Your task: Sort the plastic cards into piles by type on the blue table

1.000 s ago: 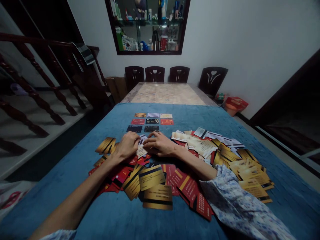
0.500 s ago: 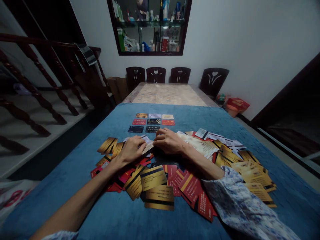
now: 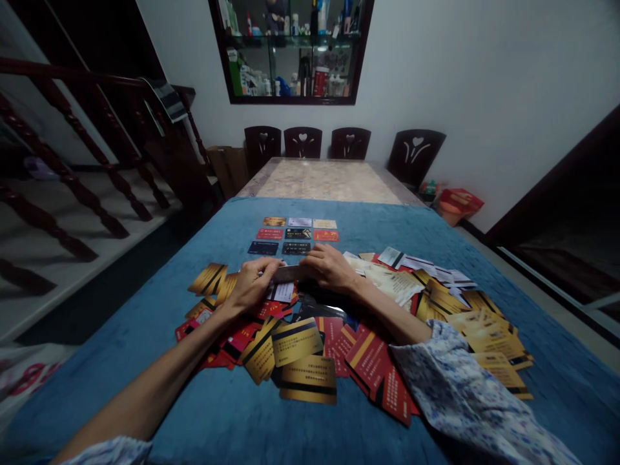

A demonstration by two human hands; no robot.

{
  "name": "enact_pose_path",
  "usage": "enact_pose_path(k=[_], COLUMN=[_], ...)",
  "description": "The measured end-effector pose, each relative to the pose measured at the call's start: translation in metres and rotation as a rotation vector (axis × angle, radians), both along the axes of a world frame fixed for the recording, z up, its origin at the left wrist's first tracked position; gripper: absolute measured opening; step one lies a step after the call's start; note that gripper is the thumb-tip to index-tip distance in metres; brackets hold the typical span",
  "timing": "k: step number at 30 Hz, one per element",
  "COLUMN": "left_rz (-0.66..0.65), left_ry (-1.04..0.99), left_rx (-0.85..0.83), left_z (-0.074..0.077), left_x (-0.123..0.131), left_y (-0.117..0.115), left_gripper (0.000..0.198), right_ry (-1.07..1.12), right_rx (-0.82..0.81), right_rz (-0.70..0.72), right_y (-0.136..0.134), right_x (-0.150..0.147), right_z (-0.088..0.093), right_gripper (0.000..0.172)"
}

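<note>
Head view, only view. A single card (image 3: pixel 289 273) is held between both hands, just above the loose heap of cards (image 3: pixel 310 342) on the blue cloth (image 3: pixel 145 303). Long axis of the card runs left to right, edge-on to the camera, roughly level. The left hand (image 3: pixel 252 284) pinches its left end, fingers curled together around the edge; the right hand (image 3: pixel 329 266) pinches the right end, fingers close together and bent over it. Both hands equally near; the card spans the gap between the fingertips. Directly beyond the card, further from the person: a neat grid of cards (image 3: pixel 295 234) laid face up in three rows, apart from the heap, with bare cloth between. Nothing stands between the held card and the grid. To the right, more gold and pale cards spread under and past the right forearm. Sleeve (image 3: pixel 465 394) rests across the red cards. Far end: bare table top (image 3: pixel 324 181), four chairs (image 3: pixel 339 143).
</note>
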State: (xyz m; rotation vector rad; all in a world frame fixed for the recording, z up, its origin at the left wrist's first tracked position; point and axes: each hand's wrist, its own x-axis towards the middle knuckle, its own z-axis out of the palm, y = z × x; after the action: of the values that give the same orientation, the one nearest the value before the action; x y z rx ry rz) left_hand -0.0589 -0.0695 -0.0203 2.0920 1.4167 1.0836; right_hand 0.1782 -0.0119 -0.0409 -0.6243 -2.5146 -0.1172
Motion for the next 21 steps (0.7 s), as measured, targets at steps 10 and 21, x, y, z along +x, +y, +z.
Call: enact_pose_path(k=[10, 21], left_rz=[-0.006, 0.029], left_ry=[0.091, 0.087], left_rx=[0.077, 0.080], left_z=[-0.010, -0.011], left_x=[-0.002, -0.002], left_y=[0.004, 0.005], left_gripper=[0.029, 0.023], right_ry=[0.055, 0.152], right_rx=[-0.128, -0.212], right_rz=[-0.069, -0.078], right_y=[-0.002, -0.001], right_x=[-0.001, -0.002], right_z=[-0.001, -0.005], right_gripper=[0.029, 0.024])
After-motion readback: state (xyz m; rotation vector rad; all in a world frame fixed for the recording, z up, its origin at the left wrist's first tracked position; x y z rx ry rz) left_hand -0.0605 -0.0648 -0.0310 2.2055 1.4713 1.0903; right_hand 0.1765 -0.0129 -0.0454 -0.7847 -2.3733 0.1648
